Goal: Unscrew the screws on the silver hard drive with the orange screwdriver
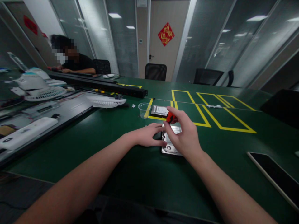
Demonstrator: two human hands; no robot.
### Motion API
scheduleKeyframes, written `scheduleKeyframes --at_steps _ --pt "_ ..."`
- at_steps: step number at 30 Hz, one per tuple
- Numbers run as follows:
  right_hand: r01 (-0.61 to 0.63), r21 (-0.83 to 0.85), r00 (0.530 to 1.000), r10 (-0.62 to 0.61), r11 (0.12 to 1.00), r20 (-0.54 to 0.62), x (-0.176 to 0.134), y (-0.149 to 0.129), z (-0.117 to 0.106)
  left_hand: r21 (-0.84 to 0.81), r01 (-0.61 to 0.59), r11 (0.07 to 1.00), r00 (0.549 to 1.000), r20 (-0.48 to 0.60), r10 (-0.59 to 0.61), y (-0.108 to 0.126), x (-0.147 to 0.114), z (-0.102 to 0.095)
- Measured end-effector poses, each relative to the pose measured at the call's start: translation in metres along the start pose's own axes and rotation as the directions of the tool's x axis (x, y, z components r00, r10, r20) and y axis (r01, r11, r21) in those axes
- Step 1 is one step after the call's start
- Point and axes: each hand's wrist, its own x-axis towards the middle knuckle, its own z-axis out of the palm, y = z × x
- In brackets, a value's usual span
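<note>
A silver hard drive (171, 148) lies flat on the green table in front of me. My left hand (150, 135) grips its left side, the thumb at the near part of the edge and the fingers at the far part. Above the drive, my right hand (185, 132) pinches the red and black handle of a screwdriver (170, 117), held upright. Fingers hide the tool's lower end, so its contact with the drive cannot be made out. Just beyond lies a second hard drive (158, 110) with a white label, beside a clear plastic cup (144, 111).
A phone (275, 174) lies at the right. On the left are a white power strip (28, 132), a large flat panel (67, 107), white fan parts (106, 101) and a long black bar (105, 85). Yellow tape (233, 128) marks rectangles. Another person (80, 63) sits at the far left.
</note>
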Motion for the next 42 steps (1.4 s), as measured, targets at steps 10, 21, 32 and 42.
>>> scheduleKeyframes --at_steps 10,21,32,42 --pt "-0.004 0.023 1.0 0.004 1.0 0.011 0.001 -0.0025 -0.0015 -0.023 0.033 0.999 0.999 0.021 -0.033 0.0021 -0.0003 -0.0011" --pt "-0.063 0.007 0.998 0.063 0.998 0.026 -0.0004 -0.0028 -0.0019 -0.012 0.026 1.0 1.0 0.002 -0.026 0.0008 -0.0003 -0.0008" --pt "-0.017 0.017 1.0 0.017 1.0 0.002 -0.0016 -0.0007 -0.0001 -0.012 0.032 0.999 0.999 0.003 -0.032 0.0023 -0.0009 -0.0009" --pt "0.0 0.002 1.0 0.0 1.0 0.008 -0.0006 -0.0006 -0.0011 -0.019 0.019 1.0 1.0 0.008 -0.018 0.0035 0.0 -0.0015"
